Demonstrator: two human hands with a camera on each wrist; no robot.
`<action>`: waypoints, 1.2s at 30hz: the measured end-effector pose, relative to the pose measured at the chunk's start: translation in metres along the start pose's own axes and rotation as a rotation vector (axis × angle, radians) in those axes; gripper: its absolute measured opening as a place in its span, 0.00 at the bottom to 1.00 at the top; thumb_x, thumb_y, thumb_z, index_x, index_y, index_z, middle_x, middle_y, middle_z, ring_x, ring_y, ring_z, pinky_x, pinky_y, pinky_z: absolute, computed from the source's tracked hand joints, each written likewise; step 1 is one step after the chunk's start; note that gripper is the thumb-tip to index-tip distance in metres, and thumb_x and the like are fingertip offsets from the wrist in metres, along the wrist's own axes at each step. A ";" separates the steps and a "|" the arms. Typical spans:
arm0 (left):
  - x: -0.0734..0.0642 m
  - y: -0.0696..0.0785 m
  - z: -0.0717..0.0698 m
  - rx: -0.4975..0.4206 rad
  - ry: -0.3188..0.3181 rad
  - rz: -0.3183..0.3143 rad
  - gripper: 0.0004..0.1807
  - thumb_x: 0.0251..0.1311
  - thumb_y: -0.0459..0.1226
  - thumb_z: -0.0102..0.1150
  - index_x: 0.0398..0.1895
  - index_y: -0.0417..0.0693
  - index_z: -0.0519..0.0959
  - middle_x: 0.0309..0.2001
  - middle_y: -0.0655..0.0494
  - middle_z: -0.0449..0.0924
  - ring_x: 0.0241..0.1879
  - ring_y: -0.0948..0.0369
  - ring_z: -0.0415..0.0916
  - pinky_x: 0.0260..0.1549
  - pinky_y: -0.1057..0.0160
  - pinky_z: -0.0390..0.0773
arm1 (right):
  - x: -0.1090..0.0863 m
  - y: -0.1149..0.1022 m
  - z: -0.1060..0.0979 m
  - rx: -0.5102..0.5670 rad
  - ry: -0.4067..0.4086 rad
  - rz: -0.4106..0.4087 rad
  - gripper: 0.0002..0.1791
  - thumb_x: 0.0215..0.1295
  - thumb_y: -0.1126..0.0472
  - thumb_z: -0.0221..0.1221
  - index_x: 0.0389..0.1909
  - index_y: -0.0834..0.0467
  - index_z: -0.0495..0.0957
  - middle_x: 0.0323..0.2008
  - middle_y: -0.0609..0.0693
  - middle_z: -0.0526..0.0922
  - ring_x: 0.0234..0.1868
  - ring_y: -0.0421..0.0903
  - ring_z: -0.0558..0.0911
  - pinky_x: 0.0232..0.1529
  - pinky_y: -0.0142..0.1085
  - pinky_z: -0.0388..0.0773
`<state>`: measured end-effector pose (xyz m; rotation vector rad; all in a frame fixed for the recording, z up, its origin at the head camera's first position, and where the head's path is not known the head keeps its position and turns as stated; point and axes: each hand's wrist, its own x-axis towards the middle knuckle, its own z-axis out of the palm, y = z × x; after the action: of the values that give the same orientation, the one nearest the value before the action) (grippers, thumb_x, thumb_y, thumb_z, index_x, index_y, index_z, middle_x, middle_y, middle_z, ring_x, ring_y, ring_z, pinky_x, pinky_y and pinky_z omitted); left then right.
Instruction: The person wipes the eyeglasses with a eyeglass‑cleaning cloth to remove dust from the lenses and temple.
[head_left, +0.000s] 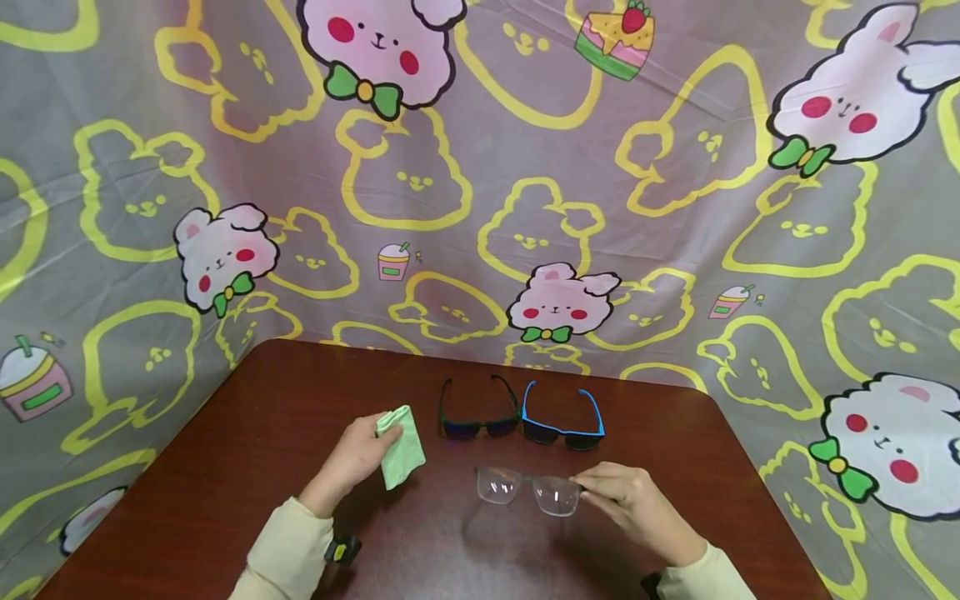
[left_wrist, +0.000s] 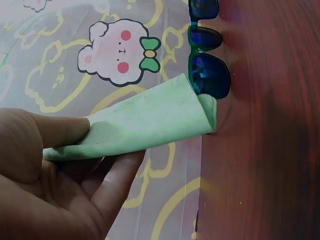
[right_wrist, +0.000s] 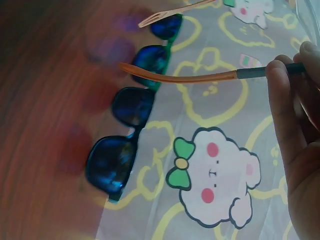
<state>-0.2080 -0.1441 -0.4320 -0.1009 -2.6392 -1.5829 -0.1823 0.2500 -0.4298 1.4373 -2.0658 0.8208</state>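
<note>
A folded light-green cloth (head_left: 402, 451) is pinched between the thumb and fingers of my left hand (head_left: 362, 454); the left wrist view shows the cloth (left_wrist: 145, 120) with its fold edge facing the sunglasses. My right hand (head_left: 632, 505) pinches clear-lens eyeglasses (head_left: 556, 497) by the hinge end of one temple, holding them over the table with the lenses facing up and forward. In the right wrist view the temple (right_wrist: 200, 78) runs out from the fingers, grey-green near the hinge and orange-brown toward its tip.
Dark-framed sunglasses (head_left: 480, 427) and blue-framed sunglasses (head_left: 564, 435) lie side by side on the brown table (head_left: 315, 392), beyond the hands, temples pointing to the back. A patterned cloth curtain (head_left: 450, 200) surrounds the table's back and sides.
</note>
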 end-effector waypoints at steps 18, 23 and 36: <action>-0.013 0.026 0.018 -0.055 0.056 0.116 0.04 0.63 0.33 0.56 0.32 0.44 0.78 0.26 0.56 0.78 0.26 0.64 0.73 0.26 0.65 0.73 | 0.026 -0.016 -0.001 0.122 0.067 0.284 0.15 0.45 0.83 0.64 0.35 0.66 0.84 0.29 0.52 0.84 0.26 0.42 0.81 0.27 0.24 0.76; -0.015 0.035 0.025 -0.050 0.083 0.174 0.04 0.64 0.33 0.55 0.32 0.42 0.78 0.25 0.56 0.78 0.27 0.63 0.73 0.28 0.64 0.73 | 0.044 -0.034 -0.005 0.175 0.067 0.340 0.12 0.47 0.83 0.62 0.33 0.69 0.83 0.24 0.51 0.82 0.20 0.45 0.79 0.23 0.25 0.76; -0.020 0.045 0.043 -0.089 0.165 0.210 0.06 0.63 0.35 0.57 0.36 0.43 0.81 0.30 0.53 0.81 0.31 0.61 0.74 0.32 0.61 0.74 | 0.056 -0.043 -0.001 0.188 0.138 0.436 0.08 0.49 0.80 0.63 0.32 0.69 0.84 0.23 0.53 0.83 0.19 0.46 0.81 0.23 0.27 0.77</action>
<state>-0.1850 -0.0856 -0.4143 -0.2327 -2.3492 -1.5661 -0.1597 0.2030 -0.3820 0.9907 -2.2737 1.2772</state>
